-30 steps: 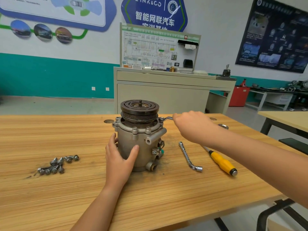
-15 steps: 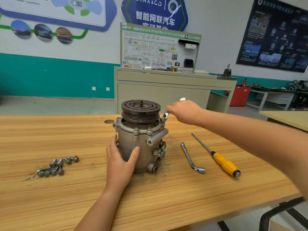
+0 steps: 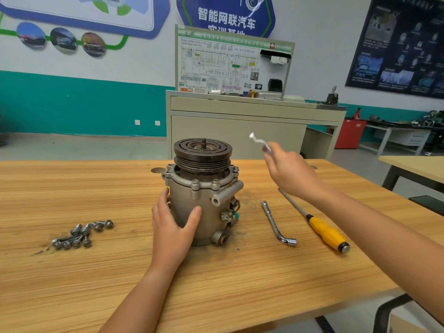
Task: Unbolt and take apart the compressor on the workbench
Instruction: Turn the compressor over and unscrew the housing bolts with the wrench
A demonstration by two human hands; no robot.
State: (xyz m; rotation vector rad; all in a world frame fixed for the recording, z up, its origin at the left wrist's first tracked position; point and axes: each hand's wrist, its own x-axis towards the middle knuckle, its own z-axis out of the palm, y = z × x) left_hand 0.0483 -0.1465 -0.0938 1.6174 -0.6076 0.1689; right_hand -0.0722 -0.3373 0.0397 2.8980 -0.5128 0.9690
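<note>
The grey metal compressor [image 3: 204, 205] stands upright on the wooden workbench [image 3: 120, 272], its dark grooved pulley on top. My left hand [image 3: 171, 227] grips the lower body from the near left side, thumb on the front. My right hand [image 3: 288, 171] is raised to the right of the pulley and holds a small shiny wrench [image 3: 258, 141], blurred, its end pointing up and left, clear of the compressor. Bolts still sit in the flange ring under the pulley.
Several loose bolts [image 3: 81, 234] lie in a heap left of the compressor. An L-shaped socket wrench [image 3: 276, 223] and a yellow-handled screwdriver [image 3: 324, 233] lie to its right. A grey cabinet with a wiring panel stands behind the bench; another table is at far right.
My right hand has lifted the small wrench off the flange at the compressor's back right and carried it up and away to the right. My left hand keeps its grip on the body.
</note>
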